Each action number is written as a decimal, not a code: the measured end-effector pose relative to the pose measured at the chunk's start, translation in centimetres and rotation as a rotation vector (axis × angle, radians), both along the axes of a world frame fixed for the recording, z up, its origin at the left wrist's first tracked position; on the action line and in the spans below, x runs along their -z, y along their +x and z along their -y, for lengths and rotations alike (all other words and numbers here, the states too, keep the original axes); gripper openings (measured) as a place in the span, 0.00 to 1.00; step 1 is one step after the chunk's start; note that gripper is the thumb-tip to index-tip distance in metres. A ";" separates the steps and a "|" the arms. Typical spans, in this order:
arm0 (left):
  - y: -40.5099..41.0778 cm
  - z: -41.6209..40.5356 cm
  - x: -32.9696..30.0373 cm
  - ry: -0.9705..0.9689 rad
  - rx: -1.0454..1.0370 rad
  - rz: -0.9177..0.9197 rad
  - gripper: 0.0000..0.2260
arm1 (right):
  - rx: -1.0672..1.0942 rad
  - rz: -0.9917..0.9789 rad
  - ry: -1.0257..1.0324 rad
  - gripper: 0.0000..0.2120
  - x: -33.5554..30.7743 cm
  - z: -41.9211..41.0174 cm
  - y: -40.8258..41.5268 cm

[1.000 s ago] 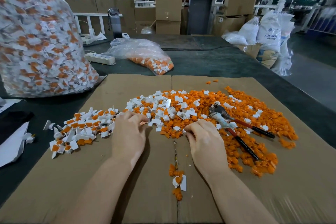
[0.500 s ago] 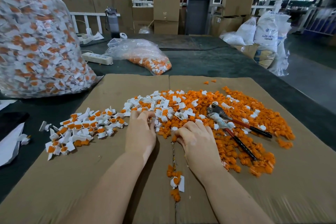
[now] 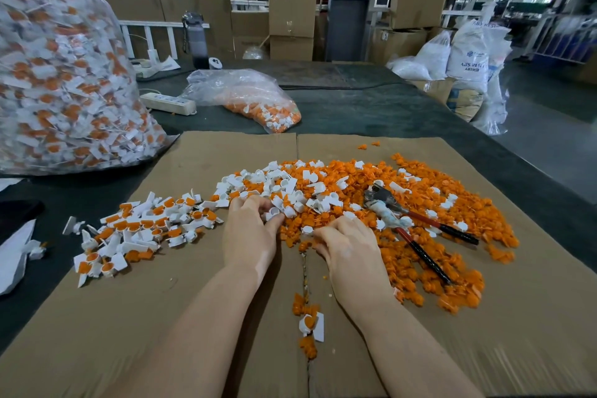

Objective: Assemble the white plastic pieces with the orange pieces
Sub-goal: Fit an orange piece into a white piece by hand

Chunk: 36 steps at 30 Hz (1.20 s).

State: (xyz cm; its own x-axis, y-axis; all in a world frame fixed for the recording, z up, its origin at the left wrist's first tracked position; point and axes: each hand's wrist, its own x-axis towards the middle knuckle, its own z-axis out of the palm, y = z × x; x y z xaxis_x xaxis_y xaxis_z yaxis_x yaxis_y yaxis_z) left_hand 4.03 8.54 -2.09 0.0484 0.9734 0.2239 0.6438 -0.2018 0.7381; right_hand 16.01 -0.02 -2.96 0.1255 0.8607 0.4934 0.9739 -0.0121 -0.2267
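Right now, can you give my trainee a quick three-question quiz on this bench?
1. True or false: the pliers lie on the orange pile.
2. The assembled pieces lie on which side of the left hand? A) left B) right
3. Fill in: the big bag at far left holds ____ pieces.

Key: 1 true; 2 A; 3 assembled white-and-orange.

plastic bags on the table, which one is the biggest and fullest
The clear bag at the far left: tall, bulging with white-and-orange parts. The other bag, behind the cardboard's middle, lies low, mostly slack, holding mainly orange pieces.
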 end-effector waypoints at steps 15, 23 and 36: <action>0.6 2.0 -0.3 0.039 0.052 0.295 0.07 | 0.028 0.067 0.005 0.09 -0.3 0.1 -0.2; 1.2 3.1 0.0 -0.027 0.247 0.285 0.11 | -0.031 -0.273 0.215 0.07 -0.4 0.5 0.4; 0.9 3.5 0.1 0.006 0.280 0.310 0.06 | -0.119 -0.808 0.240 0.08 -1.1 1.0 1.0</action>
State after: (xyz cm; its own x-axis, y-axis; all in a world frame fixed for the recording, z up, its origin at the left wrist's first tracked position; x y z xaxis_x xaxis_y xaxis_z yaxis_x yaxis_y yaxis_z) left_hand 4.98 5.00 -2.17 0.2406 0.9307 0.2755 0.3108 -0.3428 0.8865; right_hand 17.05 -1.02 -1.83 0.4334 0.7737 0.4620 0.5031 0.2175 -0.8364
